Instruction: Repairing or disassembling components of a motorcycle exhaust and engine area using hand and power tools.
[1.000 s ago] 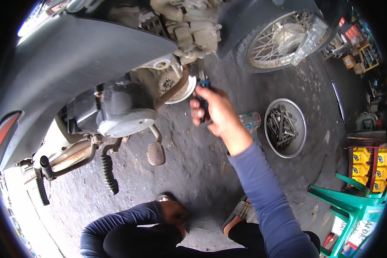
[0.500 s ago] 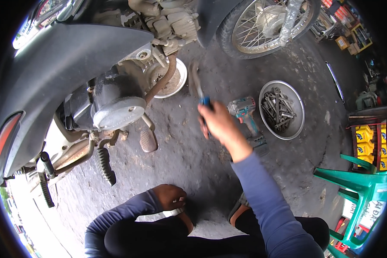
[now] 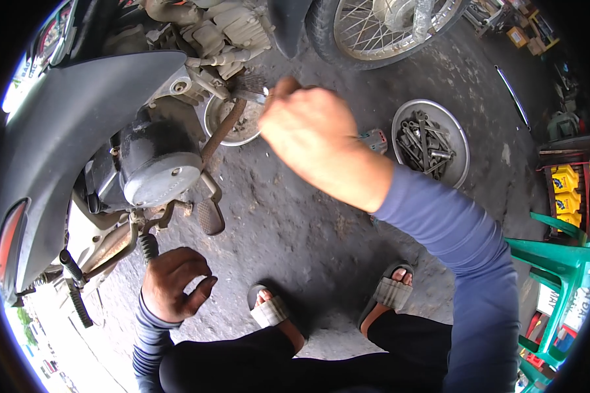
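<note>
My right hand [image 3: 311, 124] is closed around the handle of a brush [image 3: 249, 85]. Its dark bristles reach to the underside of the motorcycle's engine [image 3: 239, 33], by the rusty pipe [image 3: 224, 131] and above a round metal pan [image 3: 246, 139]; whether they touch the engine is unclear. My left hand [image 3: 177, 281] is loosely curled, with a gap between thumb and fingers and nothing visible in it. It covers the end of the ribbed rubber footpeg [image 3: 149, 245]; contact cannot be made out.
A metal bowl of wrenches [image 3: 464, 157] sits on the floor at right. Partly behind my right forearm lies a teal cordless power tool [image 3: 375, 139]. The spoked front wheel [image 3: 373, 56] is at the top, the pedal [image 3: 210, 216] at left, and a green plastic chair [image 3: 557, 262] at right.
My right hand has swung up and left with the brush, from open floor to the engine's underside. My left hand has risen from near my knee to the footpeg. The view has shifted slightly.
</note>
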Tool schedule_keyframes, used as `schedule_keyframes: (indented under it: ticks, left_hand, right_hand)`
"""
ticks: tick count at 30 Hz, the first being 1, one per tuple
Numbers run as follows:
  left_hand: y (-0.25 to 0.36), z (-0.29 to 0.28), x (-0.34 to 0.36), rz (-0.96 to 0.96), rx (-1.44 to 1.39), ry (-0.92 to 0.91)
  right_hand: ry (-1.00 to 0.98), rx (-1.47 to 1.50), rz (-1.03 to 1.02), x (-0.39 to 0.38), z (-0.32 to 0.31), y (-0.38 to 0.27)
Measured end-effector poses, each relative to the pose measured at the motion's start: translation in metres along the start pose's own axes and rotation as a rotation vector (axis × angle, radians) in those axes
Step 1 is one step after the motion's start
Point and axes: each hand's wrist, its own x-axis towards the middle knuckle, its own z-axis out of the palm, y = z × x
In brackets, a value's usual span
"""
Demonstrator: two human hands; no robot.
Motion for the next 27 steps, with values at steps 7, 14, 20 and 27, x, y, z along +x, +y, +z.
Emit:
schedule_keyframes:
  ticks: [7,14,20,27]
  left_hand:
    - [0.007,-0.005,0.035,0.053,0.049,-0.007]
    - [-0.007,0.005,0.032,0.011,-0.092,-0.038]
    - [-0.027,0.008,0.027,-0.035,-0.186,-0.063]
    - [-0.012,0.006,0.037,-0.029,-0.032,0.009]
  right_hand:
    - [0.061,0.090,-0.043,0.015,0.022,-0.002]
    - [0.214,-0.176,-0.077,0.016,0.034,0.000]
    - [0.027,0.227,0.165,-0.023,0.053,0.009]
    - [-0.201,1.420,0.999,-0.098,0.129,0.059]
